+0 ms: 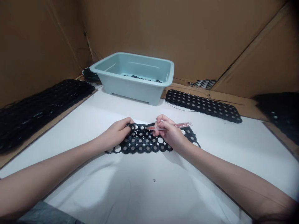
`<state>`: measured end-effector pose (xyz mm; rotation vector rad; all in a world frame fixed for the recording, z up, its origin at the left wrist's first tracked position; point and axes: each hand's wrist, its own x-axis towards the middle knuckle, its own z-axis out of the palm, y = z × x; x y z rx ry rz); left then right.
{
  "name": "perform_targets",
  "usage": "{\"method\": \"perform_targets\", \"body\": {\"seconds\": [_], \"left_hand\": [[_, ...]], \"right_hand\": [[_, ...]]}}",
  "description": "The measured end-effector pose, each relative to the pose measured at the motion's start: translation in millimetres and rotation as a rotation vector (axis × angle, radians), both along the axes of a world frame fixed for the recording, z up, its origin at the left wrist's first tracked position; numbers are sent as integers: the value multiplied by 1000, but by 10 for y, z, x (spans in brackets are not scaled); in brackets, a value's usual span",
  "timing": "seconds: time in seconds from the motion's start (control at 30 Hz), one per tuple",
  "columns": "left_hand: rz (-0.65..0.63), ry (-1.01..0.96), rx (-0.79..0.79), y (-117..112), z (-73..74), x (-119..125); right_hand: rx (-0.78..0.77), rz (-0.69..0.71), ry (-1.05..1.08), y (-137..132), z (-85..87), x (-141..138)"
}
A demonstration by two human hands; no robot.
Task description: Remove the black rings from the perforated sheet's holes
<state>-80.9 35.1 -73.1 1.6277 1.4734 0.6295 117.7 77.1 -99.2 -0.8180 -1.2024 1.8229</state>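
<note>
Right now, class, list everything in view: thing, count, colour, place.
Ring mat: 1, black, centre
Pointed tool: 1, reddish and clear, over ring mat
Basin: 1, pale teal, beyond ring mat
Small pieces: several, black, inside basin
Second mat: 1, black, pale-spotted, right of basin
Left pile: 1, black, left side
Right pile: 1, dark, right edge
Bundle: 1, black, left of basin
Checked piece: 1, black-and-white, back right
Table: 1, white, beneath ring mat
Cardboard: several panels, brown, around table
Cloth: 1, grey, lower left
Left hand: 1, bare, pinching ring mat
Right hand: 1, bare, holding pointed tool
Forearms: 2, bare, foreground
</note>
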Motion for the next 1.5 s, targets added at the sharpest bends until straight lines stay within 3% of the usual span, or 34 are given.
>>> {"method": "perform_targets", "body": {"seconds": [0.17, 0.37, 0.57, 0.97, 1.17, 1.33, 1.5], "left_hand": [[-41, 14, -18, 8, 44, -20], [-101, 201, 98, -5, 11, -16], [-37, 116, 50, -13, 9, 58], [166, -108, -87, -181, -18, 202], [184, -249, -221, -164, 27, 116], [210, -394, -357, -111, 130, 103], [296, -359, -426, -159, 229, 90]], "right_hand": [[-20, -22, 30, 20, -28, 35], [215, 55, -191, -81, 29, 60], [389, 131, -390, -177, 54, 47], [704, 136, -632, -303, 88, -22], [764, 133, -645, -334, 84, -53], [716, 125, -640, -339, 101, -44], [676, 105, -698, -305, 85, -75]]}}
